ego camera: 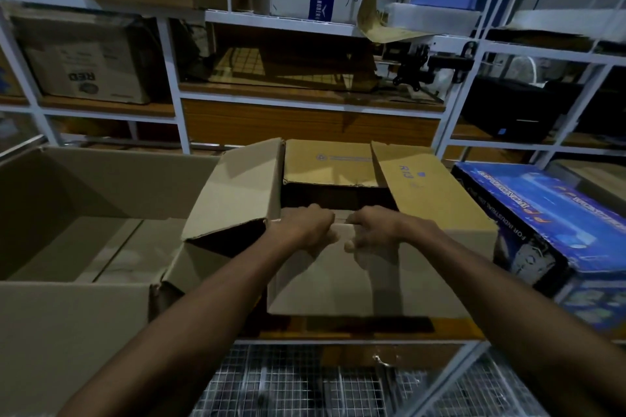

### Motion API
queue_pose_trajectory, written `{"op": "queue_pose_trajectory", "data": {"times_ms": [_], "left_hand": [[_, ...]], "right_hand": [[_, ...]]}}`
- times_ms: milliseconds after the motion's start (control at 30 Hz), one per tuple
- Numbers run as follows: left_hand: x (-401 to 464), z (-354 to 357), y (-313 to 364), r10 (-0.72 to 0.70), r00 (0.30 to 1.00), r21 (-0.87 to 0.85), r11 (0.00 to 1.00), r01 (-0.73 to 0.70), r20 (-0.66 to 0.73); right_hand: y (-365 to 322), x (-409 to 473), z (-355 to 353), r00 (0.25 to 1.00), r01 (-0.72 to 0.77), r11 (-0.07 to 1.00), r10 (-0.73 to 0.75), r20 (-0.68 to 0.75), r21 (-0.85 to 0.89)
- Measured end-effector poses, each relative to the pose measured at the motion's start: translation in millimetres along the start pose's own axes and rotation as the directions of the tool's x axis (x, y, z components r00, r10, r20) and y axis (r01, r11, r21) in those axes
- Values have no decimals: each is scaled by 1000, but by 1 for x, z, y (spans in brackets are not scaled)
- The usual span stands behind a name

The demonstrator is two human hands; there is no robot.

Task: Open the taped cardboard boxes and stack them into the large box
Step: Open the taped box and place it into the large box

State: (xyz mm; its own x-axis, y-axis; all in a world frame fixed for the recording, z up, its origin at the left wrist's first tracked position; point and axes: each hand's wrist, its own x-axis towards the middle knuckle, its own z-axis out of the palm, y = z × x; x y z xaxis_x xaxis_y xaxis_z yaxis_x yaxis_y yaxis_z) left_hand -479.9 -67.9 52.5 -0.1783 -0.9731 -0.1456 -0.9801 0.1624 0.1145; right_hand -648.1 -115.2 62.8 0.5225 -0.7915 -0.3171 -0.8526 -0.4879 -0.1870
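A brown cardboard box (338, 281) stands in front of me on a wooden shelf, its top open. The left flap (237, 193), the far flap (330, 162) and the right flap (437, 193) stand up or fold outward. My left hand (306, 225) and my right hand (372, 230) grip the top edge of the near flap side by side, fingers curled over it into the box. The large box (84, 315) sits to the left, open, with a pale bottom showing.
A blue printed carton (555, 223) lies at the right of the small box. White metal shelving (176, 78) behind holds more cartons, a "RED" box (84, 71) and dark equipment. A wire mesh rack (305, 382) is below the shelf edge.
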Motion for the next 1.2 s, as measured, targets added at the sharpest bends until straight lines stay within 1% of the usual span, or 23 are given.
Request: {"op": "queue_pose_trajectory", "data": {"times_ms": [100,200,267,333,467,567,667,800,900,967,1034,1100,1200], "left_hand": [[3,13,-7,40,995,31,999,-37,-94],[5,17,-10,54,991,58,997,-47,-121],[7,17,-12,80,990,48,996,-75,-117],[7,18,-13,100,986,50,994,-94,-133],[12,22,-5,71,977,13,997,-70,-201],[24,19,25,72,967,-42,995,-85,-243],[38,20,66,106,952,-70,989,-132,-288],[62,28,129,155,903,-57,979,-193,-400],[79,35,171,185,866,-6,977,-211,-465],[86,40,185,194,847,35,978,-204,-495],[92,43,196,184,841,36,980,-193,-508],[97,46,199,147,847,5,986,-168,-511],[100,52,199,98,864,-23,992,-125,-494]], "right_hand": [[4,1,14,993,-15,997,5,-117,-80],[5,-1,20,983,-32,990,5,-185,-139],[8,-1,23,978,-41,996,24,-206,-78],[10,-4,23,966,-86,996,89,-243,24],[21,-6,27,921,-186,981,194,-337,57],[40,-8,26,861,-276,955,294,-414,105],[71,-15,20,824,-290,946,324,-465,144],[123,-34,18,751,-322,933,356,-556,163],[159,-47,14,753,-362,925,363,-548,116],[173,-49,12,760,-397,917,354,-545,43],[189,-49,10,755,-422,906,360,-548,14],[202,-49,8,757,-439,898,390,-525,33],[218,-48,5,778,-408,904,417,-470,126]]}}
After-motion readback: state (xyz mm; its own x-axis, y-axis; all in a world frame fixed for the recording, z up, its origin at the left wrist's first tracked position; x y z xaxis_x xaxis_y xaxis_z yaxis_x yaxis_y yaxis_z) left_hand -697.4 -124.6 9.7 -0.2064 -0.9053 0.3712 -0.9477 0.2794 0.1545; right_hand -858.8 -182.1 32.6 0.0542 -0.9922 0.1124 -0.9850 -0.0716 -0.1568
